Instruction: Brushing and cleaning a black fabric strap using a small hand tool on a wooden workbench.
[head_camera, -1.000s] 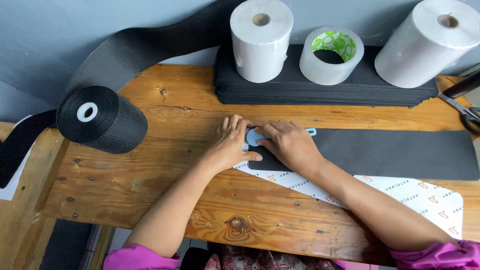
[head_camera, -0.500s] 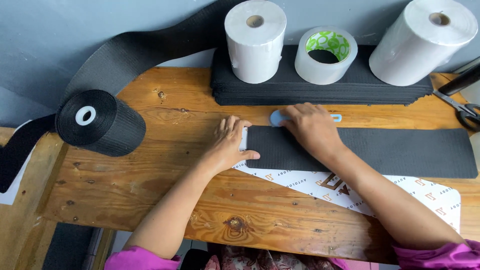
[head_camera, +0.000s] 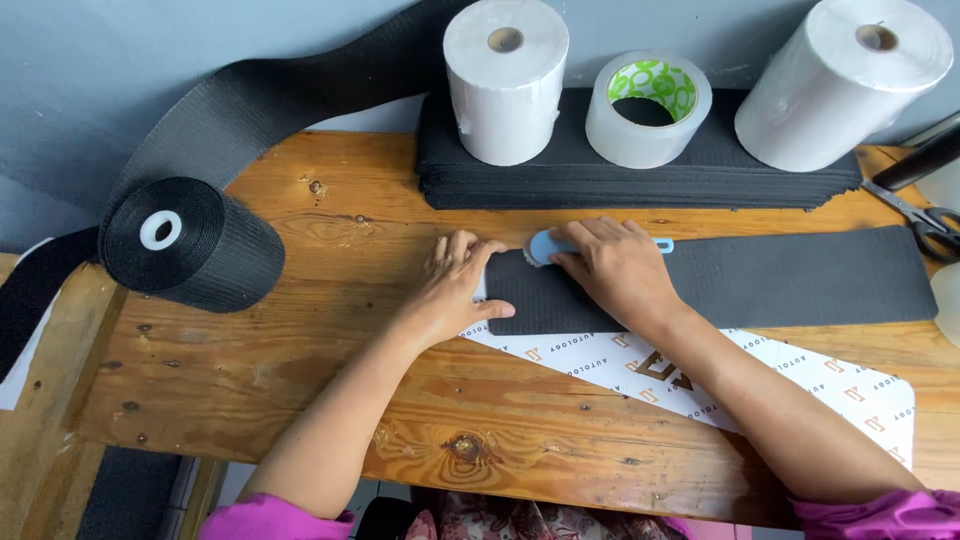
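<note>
Black webbing strip (head_camera: 720, 285) lies flat on the wooden table (head_camera: 300, 400); the left hand (head_camera: 455, 290), fingers spread, should pin its end firmly while the right hand (head_camera: 615, 270), closed around the blue cutter (head_camera: 545, 247), presses evenly.

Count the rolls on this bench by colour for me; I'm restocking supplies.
White paper rolls: 2 (one, another)
Whitish tape roll with green core: 1
Black webbing roll: 1
Total: 4
</note>
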